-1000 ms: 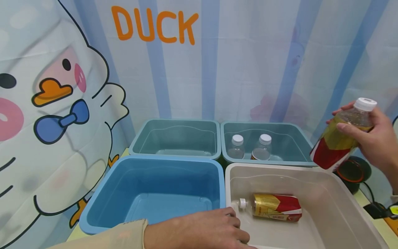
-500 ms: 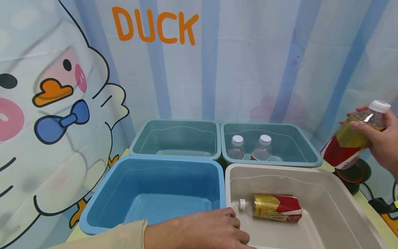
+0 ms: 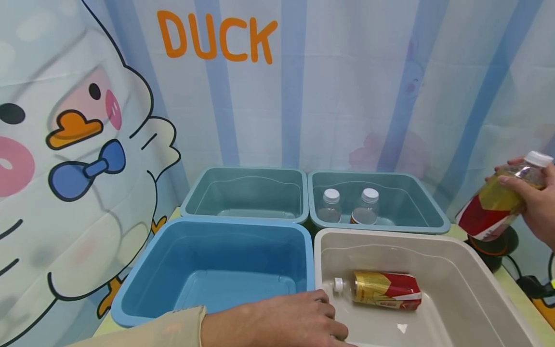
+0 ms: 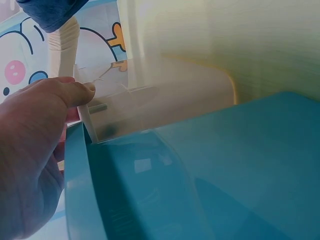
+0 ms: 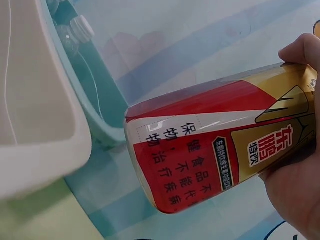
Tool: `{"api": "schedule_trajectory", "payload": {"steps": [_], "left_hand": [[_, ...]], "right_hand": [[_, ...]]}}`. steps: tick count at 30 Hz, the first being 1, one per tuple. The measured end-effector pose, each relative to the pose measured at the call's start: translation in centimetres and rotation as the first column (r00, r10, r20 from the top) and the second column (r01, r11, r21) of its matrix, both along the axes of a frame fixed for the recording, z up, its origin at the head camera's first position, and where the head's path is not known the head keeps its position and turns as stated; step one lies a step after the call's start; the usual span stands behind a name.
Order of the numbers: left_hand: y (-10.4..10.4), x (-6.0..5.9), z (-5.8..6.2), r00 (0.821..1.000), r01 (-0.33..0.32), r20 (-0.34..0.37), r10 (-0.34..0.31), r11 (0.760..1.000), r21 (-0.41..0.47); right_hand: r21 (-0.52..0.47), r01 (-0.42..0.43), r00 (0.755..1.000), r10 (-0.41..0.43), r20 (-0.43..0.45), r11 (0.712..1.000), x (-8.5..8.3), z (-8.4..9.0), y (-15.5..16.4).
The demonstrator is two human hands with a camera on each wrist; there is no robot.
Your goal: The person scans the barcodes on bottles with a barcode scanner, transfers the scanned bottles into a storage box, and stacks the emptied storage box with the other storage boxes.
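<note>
Off to the right in the head view, my right hand (image 3: 537,197) holds a plastic drink bottle (image 3: 496,207) round its upper part. This bottle has a white cap, a gold and red label, and is tilted with its base toward the bins. The right wrist view shows the label of the bottle (image 5: 215,145) up close. My left hand (image 3: 282,320) grips the rim where the blue bin (image 3: 130,289) meets the beige bin (image 3: 472,260), its thumb (image 4: 80,93) by the beige corner. A matching bottle (image 3: 386,290) lies on its side in the beige bin.
Two teal bins stand behind: the left teal bin (image 3: 247,169) and the right teal bin (image 3: 390,174). Inside the right one are two upright bottles, a left bottle (image 3: 330,209) and a right bottle (image 3: 365,209). A dark round object (image 3: 498,243) and cable sit at the right.
My right hand has moved right and slightly down with the bottle, away from the bins. The left hand and the lying bottle have stayed in place.
</note>
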State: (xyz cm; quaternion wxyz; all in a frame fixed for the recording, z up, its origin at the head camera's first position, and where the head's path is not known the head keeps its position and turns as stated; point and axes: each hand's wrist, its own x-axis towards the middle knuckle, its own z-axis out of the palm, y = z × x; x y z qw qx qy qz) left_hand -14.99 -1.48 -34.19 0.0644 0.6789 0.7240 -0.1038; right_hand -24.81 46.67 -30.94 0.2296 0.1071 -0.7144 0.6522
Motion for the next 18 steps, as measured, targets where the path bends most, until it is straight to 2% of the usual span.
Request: {"api": "schedule_trajectory", "payload": {"steps": [5,12,15,18], "left_hand": [[0.1,0.0,0.0,1.0,0.005,0.0,-0.005,1.0,0.002],[0.1,0.0,0.1,1.0,0.007,0.004,-0.007,1.0,0.003],[0.1,0.0,0.1,1.0,0.01,0.003,-0.01,1.0,0.005],[0.1,0.0,0.1,1.0,0.018,-0.002,-0.018,1.0,0.014]], "right_hand": [[0.009,0.022,0.999,-0.022,0.028,1.0,-0.2,-0.9,1.0],[-0.06,-0.017,0.999,0.019,0.038,0.998,-0.3,-2.3,1.9],[-0.007,0.006,0.999,-0.006,0.054,1.0,-0.3,-3.0,2.0],[0.137,0.076,0.994,-0.086,0.07,0.988,-0.3,-3.5,1.9]]}}
